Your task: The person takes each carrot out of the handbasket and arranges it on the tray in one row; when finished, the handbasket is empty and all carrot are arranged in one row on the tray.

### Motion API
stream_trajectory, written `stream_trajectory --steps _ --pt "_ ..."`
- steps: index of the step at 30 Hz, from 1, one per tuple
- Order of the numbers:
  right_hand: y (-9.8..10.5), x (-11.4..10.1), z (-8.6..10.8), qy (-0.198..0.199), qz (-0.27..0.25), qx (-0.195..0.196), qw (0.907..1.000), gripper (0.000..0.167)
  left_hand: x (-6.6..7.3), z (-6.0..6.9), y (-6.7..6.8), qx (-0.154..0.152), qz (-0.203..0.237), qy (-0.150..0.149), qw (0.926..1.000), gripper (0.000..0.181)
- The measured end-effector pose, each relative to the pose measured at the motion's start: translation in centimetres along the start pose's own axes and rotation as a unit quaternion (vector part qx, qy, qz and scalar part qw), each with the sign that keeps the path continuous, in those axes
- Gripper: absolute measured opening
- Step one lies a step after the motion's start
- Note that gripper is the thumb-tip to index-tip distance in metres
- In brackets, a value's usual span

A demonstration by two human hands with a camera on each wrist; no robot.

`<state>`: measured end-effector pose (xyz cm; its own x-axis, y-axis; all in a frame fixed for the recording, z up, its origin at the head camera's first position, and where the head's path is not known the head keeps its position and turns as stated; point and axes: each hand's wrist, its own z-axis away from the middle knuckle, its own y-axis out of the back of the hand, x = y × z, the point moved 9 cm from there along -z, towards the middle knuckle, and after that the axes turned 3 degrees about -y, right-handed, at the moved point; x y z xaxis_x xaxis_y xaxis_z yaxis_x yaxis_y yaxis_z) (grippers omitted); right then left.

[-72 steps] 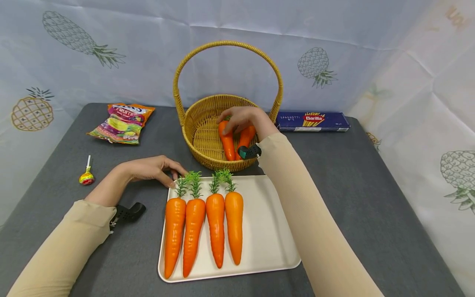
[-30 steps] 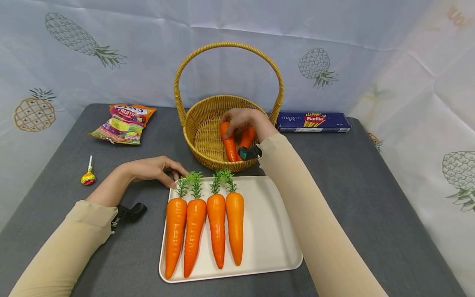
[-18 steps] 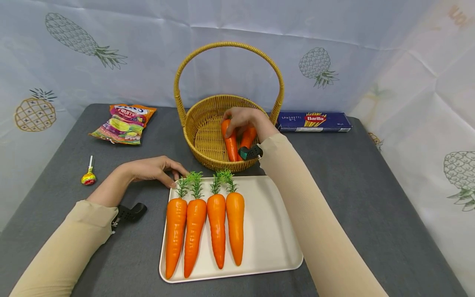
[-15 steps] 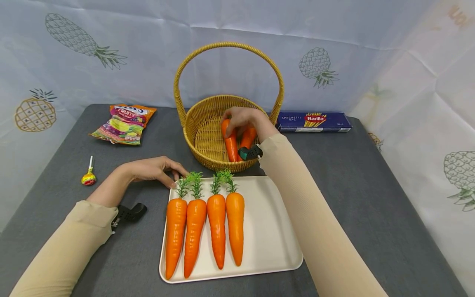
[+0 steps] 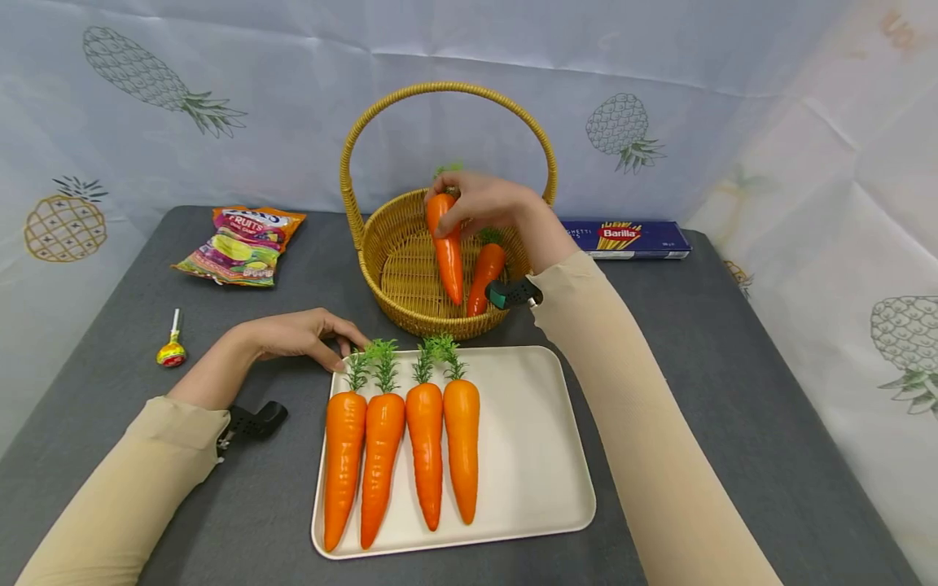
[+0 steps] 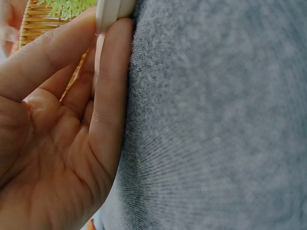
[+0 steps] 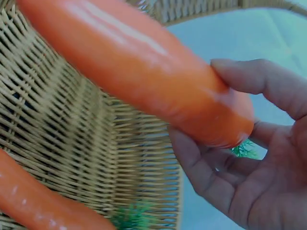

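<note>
My right hand (image 5: 487, 199) pinches an orange toy carrot (image 5: 447, 248) near its leafy top, tip pointing down over the wicker basket (image 5: 377, 281). In the right wrist view, thumb and fingers press on either side of the thick end of the carrot (image 7: 139, 67). A second carrot (image 5: 485, 273) lies inside the basket, partly behind the wrist strap. At the far left corner of the cream tray (image 5: 535, 439), my left hand (image 5: 296, 334) holds the rim. The left wrist view has the tray edge (image 6: 114, 12) between thumb and finger. Several carrots (image 5: 425, 456) lie side by side on the tray.
Left on the grey table (image 5: 242, 505) are a candy bag (image 5: 245, 244) and a lollipop (image 5: 172, 352). A blue spaghetti box (image 5: 630, 238) lies right of the basket. The tall basket handle (image 5: 447, 86) arches over the right hand's work area.
My right hand has raised one carrot from the basket floor, moving up and slightly back. Its leaves now show above the hand. The left hand and tray have stayed put.
</note>
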<state>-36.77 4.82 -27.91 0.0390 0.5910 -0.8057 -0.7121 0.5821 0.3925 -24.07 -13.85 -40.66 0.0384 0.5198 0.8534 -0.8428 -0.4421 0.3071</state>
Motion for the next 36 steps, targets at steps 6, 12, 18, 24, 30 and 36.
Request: stream_trajectory --steps 6,12,18,24,30,36 --pt "-0.3 -1.7 2.6 0.048 0.009 0.003 0.9988 0.057 0.1 0.0 -0.1 0.000 0.000 0.000 1.0000 0.054" --pt "-1.8 -2.3 4.6 0.087 0.015 -0.007 0.9960 0.054 -0.3 0.0 -0.2 0.002 0.004 0.006 1.0000 0.054" --pt "-3.4 -1.9 7.1 0.120 0.024 -0.020 0.9923 0.056 -0.4 -0.1 0.0 0.006 0.002 0.009 0.9999 0.053" --pt "-4.9 -0.5 9.5 0.128 0.010 -0.040 0.9909 0.056 -0.3 -0.1 0.1 0.004 0.008 0.013 0.9999 0.053" --pt "-6.1 1.3 11.2 0.118 0.009 -0.045 0.9919 0.058 -0.3 0.0 0.1 0.004 0.006 0.015 0.9999 0.054" --pt "-7.1 3.2 12.4 0.101 0.010 -0.038 0.9941 0.057 -0.2 -0.1 -0.1 0.001 0.008 0.008 0.9999 0.053"
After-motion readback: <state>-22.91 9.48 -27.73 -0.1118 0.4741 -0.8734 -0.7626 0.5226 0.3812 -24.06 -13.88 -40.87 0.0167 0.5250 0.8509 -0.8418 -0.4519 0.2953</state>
